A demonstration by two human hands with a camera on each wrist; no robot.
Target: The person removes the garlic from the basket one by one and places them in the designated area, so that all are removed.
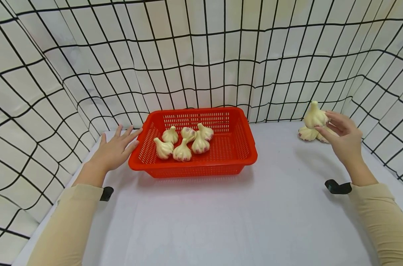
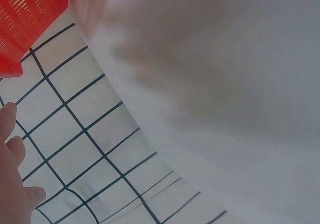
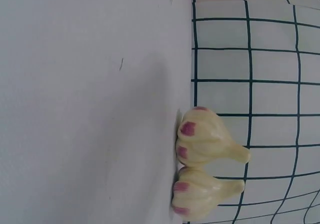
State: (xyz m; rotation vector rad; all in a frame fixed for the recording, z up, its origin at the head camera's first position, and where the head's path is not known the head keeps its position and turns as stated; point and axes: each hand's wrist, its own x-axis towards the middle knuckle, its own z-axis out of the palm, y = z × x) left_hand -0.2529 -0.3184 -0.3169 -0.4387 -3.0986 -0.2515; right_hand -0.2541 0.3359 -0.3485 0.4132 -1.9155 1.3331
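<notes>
A garlic bulb (image 1: 315, 116) is pinched between the thumb and fingers of my right hand (image 1: 345, 138), raised at the right with its stem pointing up. Behind and below it, two more garlic bulbs lie on the table; one garlic bulb (image 3: 206, 136) touches another garlic bulb (image 3: 202, 194) in the right wrist view. My left hand (image 1: 112, 151) is spread with straight fingers, its fingertips at the left rim of a red plastic basket (image 1: 201, 170). Inside the basket several garlic bulbs (image 1: 182, 151) cluster toward the left and middle. The left wrist view shows only part of that hand and the basket's side.
A white cloth-covered table (image 1: 201, 218) lies under everything. Black netting (image 1: 208, 62) over white sheeting rises at the back, left and right. Black straps (image 1: 337, 187) stick out from both wrists.
</notes>
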